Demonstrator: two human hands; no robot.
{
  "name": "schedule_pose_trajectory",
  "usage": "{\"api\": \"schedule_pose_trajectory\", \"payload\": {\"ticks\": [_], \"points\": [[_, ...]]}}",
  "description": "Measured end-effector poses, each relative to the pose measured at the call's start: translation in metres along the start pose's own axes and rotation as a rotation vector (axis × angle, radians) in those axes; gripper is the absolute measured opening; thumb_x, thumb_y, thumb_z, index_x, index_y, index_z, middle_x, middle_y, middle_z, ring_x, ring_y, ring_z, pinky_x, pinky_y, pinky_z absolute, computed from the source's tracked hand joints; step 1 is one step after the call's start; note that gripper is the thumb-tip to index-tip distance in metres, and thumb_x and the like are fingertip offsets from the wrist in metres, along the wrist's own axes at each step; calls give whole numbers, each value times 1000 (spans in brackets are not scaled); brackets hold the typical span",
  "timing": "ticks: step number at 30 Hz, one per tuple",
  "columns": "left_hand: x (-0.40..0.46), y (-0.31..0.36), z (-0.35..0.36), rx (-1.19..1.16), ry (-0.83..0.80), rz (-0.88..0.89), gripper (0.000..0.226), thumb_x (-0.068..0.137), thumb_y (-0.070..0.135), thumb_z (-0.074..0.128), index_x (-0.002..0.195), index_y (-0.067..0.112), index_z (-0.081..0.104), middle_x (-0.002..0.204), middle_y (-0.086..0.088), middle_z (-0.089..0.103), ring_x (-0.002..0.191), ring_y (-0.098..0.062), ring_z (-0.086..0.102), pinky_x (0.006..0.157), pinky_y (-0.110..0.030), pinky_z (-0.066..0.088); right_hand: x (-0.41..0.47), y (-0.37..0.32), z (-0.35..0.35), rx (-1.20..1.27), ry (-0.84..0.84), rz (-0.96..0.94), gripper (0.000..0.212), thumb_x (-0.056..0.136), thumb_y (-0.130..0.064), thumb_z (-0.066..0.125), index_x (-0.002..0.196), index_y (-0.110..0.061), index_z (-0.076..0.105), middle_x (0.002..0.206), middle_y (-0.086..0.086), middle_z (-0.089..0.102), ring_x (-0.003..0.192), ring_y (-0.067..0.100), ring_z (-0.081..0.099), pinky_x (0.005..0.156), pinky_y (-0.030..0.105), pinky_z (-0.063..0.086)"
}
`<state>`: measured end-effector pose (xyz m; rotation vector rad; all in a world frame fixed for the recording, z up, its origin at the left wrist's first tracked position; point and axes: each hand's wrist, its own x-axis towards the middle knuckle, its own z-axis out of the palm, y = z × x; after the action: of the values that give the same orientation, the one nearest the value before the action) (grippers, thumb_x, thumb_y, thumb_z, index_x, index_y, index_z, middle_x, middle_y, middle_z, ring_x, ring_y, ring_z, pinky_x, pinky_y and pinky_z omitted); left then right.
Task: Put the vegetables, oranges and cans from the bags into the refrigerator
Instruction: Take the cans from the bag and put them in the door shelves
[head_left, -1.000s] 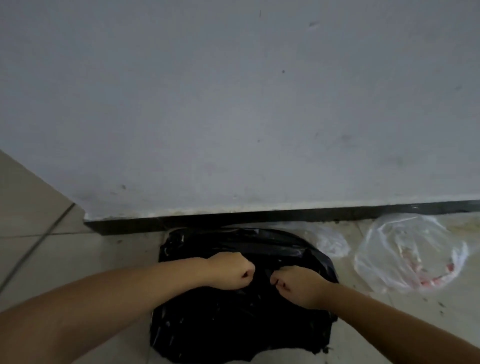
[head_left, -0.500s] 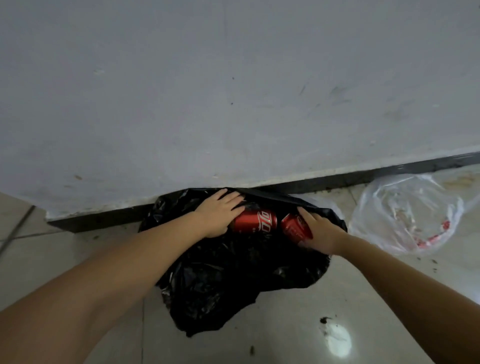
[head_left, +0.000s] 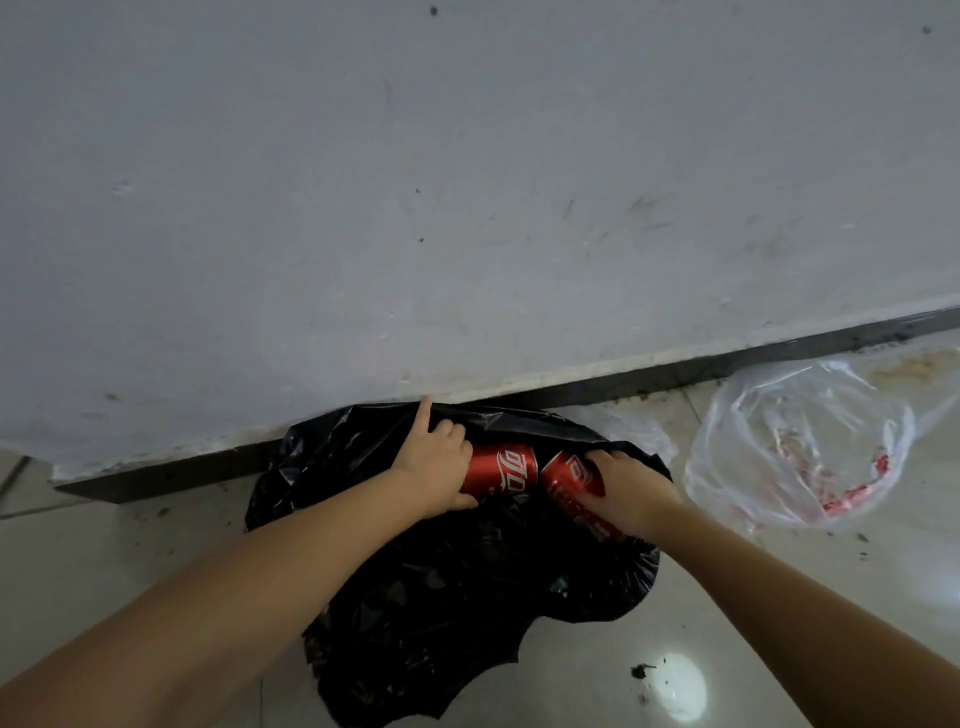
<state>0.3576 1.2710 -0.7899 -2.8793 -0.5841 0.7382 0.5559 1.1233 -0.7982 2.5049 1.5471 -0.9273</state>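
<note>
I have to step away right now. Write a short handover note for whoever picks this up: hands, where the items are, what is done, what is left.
Left hand: closed around the left red can, one finger lifted against the bag's far edge.
Right hand: closed around the right red can.
Both cans lie on their sides at the mouth of the black bag, on the floor against the wall.
A clear plastic bag lies to the right; contents unclear.
Done: black bag opened, both cans gripped.
Left: lift the cans out and carry them to the refrigerator, which is not in view. No vegetables or oranges visible.
</note>
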Motion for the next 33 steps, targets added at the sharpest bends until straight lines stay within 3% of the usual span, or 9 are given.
{"api": "schedule_pose_trajectory", "payload": {"ticks": [2, 4, 6, 10, 14, 19, 24, 29, 33], "points": [[10, 18, -11, -46, 104, 42, 63, 88, 52, 50, 129, 4, 48, 127, -13, 48, 119, -30, 43, 111, -47, 19, 2, -14, -2, -67, 97, -26, 61, 89, -48, 54, 139, -18, 36, 131, 9, 49, 120, 28, 50, 91, 40, 49], [22, 38, -14, -90, 108, 80, 57, 91, 38, 51, 133, 1, 40, 130, -15, 45, 119, -31, 43, 101, -40, 31, 8, -26, 4, -119, -24, -40, 73, 87, -46, 58, 145, -18, 23, 138, 13, 41, 128, 32, 42, 96, 42, 46], [33, 47, -12, -201, 22, 6, 65, 89, 32, 57, 140, 2, 30, 136, -16, 40, 124, -31, 41, 100, -39, 35, 14, -31, 10, -149, -163, -1, 88, 85, -46, 61, 150, -23, 8, 143, 17, 34, 130, 36, 39, 98, 43, 45], [39, 43, 3, -408, -96, -104, 90, 80, 32, 69, 149, 13, 14, 144, -14, 34, 133, -32, 35, 108, -44, 30, 17, -27, 13, -73, -135, 63, 97, 80, -40, 69, 151, -24, 4, 139, 17, 38, 124, 36, 47, 93, 43, 48], [27, 44, 17, -363, -1, -63, 93, 81, 18, 66, 151, 15, 6, 147, -12, 28, 135, -29, 29, 110, -42, 28, 5, -26, 11, 70, -51, 15, 93, 75, -33, 73, 147, -16, 16, 136, 11, 38, 124, 31, 46, 95, 38, 46], [-11, 33, 25, -663, 225, -47, 85, 78, 34, 66, 147, 13, 21, 146, -3, 31, 135, -19, 33, 106, -32, 37, -19, -28, 10, 377, 93, -65, 79, 76, -33, 75, 140, -14, 31, 134, 1, 37, 123, 19, 46, 101, 24, 41], [-43, 34, 39, -1090, 293, -241, 78, 72, 31, 75, 136, 21, 32, 135, 5, 42, 123, -12, 46, 97, -19, 39, -37, -26, 22, 492, 105, -131, 76, 72, -33, 80, 132, -24, 34, 125, -10, 41, 110, 3, 48, 87, 4, 35], [-47, 31, 51, -1279, 216, -318, 80, 69, 32, 80, 131, 27, 30, 117, 9, 52, 107, -8, 54, 88, -17, 39, -42, -16, 35, 607, 58, -91, 89, 65, -35, 83, 131, -40, 24, 117, -19, 53, 109, -2, 54, 92, 10, 39], [-40, 31, 51, -1347, 228, -374, 72, 62, 34, 84, 117, 36, 38, 108, 14, 59, 106, -8, 60, 89, -17, 44, -37, -16, 37, 583, 69, -82, 76, 61, -44, 82, 123, -41, 38, 113, -21, 58, 107, -4, 56, 91, 11, 44]]}}
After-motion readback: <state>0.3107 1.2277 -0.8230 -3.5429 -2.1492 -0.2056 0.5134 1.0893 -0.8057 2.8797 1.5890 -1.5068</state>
